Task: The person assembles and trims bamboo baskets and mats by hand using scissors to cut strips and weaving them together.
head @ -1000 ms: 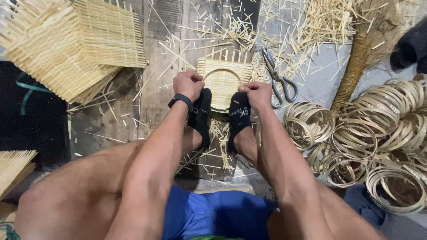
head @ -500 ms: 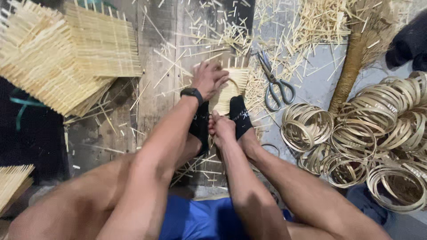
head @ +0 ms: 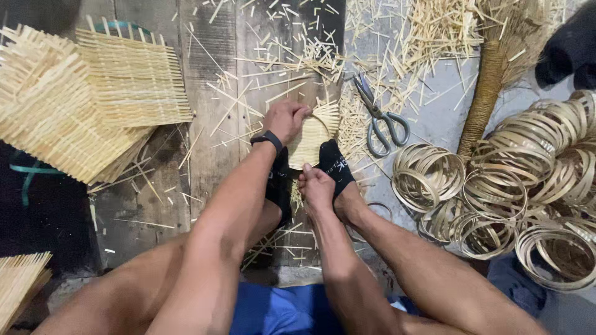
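- Work surface: a weathered plank floor (head: pixel 205 155) littered with short bamboo offcuts, giving way to grey concrete on its far right. All positions below are referenced to the small woven mat.
- Small woven mat (head: pixel 313 139): a pale bamboo weave with loose strip ends fanning out at its top edge, lying flat on the planks at centre and pinned between two feet in black socks (head: pixel 335 164).
- Stack of finished woven mats (head: pixel 81 111): square, pale, fanned out, well to the left of the small woven mat.
- Pile of bamboo hoops (head: pixel 515 192): many thin rings, overlapping, well to the right of the small woven mat and slightly nearer the person.
- Wrapped broom handle (head: pixel 483 105): leaning diagonally, up and to the right of the small woven mat, above the hoops.
- Scissors (head: pixel 379 118): metal, blades closed, just right of the small woven mat.
- Left hand (head: pixel 285 119): wearing a black wristband; fingers curled and pressed together, gripping the upper left edge of the small woven mat.
- Right hand (head: pixel 316 186): at the lower edge of the small woven mat beside the right sock; fingers curled downward, and whether they pinch a strip cannot be determined.
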